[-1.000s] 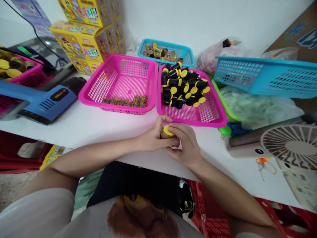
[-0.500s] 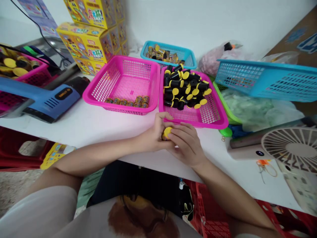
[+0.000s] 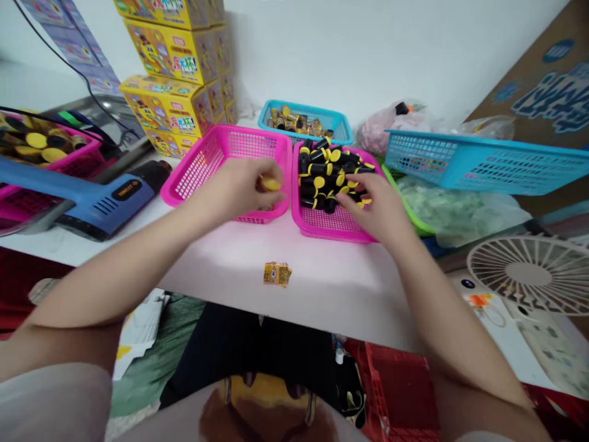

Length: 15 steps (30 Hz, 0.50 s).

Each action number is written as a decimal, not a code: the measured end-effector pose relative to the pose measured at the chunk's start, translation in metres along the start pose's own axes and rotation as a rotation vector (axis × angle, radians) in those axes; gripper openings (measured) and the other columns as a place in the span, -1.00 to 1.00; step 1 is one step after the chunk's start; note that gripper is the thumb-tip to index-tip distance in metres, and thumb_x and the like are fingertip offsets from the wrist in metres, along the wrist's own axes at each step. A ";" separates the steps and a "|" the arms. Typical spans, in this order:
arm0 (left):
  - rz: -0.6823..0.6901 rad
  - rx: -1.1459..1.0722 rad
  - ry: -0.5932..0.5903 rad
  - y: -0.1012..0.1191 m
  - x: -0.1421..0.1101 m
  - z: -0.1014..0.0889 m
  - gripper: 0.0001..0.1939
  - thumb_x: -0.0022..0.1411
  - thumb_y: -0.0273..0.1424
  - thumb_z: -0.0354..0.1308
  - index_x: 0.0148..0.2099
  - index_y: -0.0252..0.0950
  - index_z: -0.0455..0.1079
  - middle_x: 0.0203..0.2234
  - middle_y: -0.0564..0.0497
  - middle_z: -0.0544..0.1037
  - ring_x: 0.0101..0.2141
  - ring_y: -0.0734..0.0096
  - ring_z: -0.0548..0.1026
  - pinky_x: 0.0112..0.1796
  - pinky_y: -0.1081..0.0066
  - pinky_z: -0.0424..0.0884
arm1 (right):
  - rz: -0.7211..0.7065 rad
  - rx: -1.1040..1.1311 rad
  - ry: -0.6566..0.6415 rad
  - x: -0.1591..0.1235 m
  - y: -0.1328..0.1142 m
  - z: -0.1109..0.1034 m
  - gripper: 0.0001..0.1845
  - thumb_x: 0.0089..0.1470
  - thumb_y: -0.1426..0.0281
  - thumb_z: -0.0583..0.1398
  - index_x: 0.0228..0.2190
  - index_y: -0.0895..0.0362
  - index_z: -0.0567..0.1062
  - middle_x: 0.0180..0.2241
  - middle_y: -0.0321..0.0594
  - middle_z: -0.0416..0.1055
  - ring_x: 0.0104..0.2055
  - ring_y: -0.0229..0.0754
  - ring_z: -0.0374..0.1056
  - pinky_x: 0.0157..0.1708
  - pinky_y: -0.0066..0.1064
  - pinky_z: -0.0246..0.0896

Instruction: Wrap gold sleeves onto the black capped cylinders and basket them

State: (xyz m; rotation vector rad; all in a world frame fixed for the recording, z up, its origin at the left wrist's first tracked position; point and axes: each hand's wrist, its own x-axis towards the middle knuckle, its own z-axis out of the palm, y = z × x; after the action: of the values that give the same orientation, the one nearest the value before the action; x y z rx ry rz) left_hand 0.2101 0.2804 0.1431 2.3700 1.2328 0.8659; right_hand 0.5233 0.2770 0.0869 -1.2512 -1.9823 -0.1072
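Surface: white tabletop [image 3: 331, 282] against a white wall, pretty cluttered with baskets.
Left hand: left hand [image 3: 239, 190] is out over the near edge of the empty-ish pink plastic mesh basket [image 3: 221, 159], fingers pinched around a small yellow-capped bottle [image 3: 270, 183].
Right hand: right hand [image 3: 377, 209] is reaching into the second pink mesh basket [image 3: 322, 224], fingers spread loose and touching the pile of black bottles with yellow caps [image 3: 329, 175]. Can't tell if it's got one yet.
On the table: a little crumpled yellow printed label [image 3: 277, 273] lies by itself near the front edge, well apart from both hands.
Left side: blue heat gun [image 3: 99, 199] lying flat, stacked yellow cardboard boxes [image 3: 177, 80] behind it.
Back: small blue basket [image 3: 338, 126] with labelled bottles in it.
Right side: big blue mesh basket [image 3: 483, 162] tilted over a green tray, and a white desk fan [image 3: 534, 273] lying face up.
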 end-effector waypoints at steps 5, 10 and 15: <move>-0.326 0.373 -0.091 -0.063 0.053 -0.017 -0.71 0.06 -0.27 0.50 -0.19 -0.27 0.60 -0.46 0.02 0.62 -0.39 0.31 0.53 -0.25 0.38 0.37 | 0.317 -0.330 -0.491 0.062 0.055 0.017 -0.54 -0.01 0.42 0.42 -0.03 0.17 0.56 0.01 0.07 0.56 0.14 0.19 0.46 0.24 0.12 0.33; -0.496 0.502 -0.319 -0.083 0.069 -0.004 -0.64 0.16 -0.16 0.42 -0.09 -0.29 0.65 -0.27 -0.09 0.70 -0.22 0.19 0.60 -0.17 0.38 0.38 | 0.397 -0.410 -0.520 0.075 0.049 0.042 -0.38 0.12 0.31 0.35 0.15 0.29 0.41 -0.01 0.24 0.54 0.03 0.24 0.52 0.08 0.07 0.42; -0.565 0.503 -0.458 -0.082 0.069 0.006 -0.56 0.19 -0.09 0.38 -0.01 -0.27 0.65 -0.28 -0.08 0.72 -0.23 0.22 0.62 -0.17 0.44 0.38 | 0.435 -0.459 -0.489 0.077 0.039 0.041 -0.57 0.07 0.38 0.32 -0.01 0.25 0.53 -0.01 0.20 0.55 0.04 0.22 0.51 0.05 -0.01 0.43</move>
State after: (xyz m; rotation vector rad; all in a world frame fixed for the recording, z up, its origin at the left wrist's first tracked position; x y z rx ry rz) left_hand 0.1935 0.3842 0.1192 2.1595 1.9094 -0.1750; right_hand 0.5146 0.3721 0.0957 -2.1491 -2.0944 -0.0409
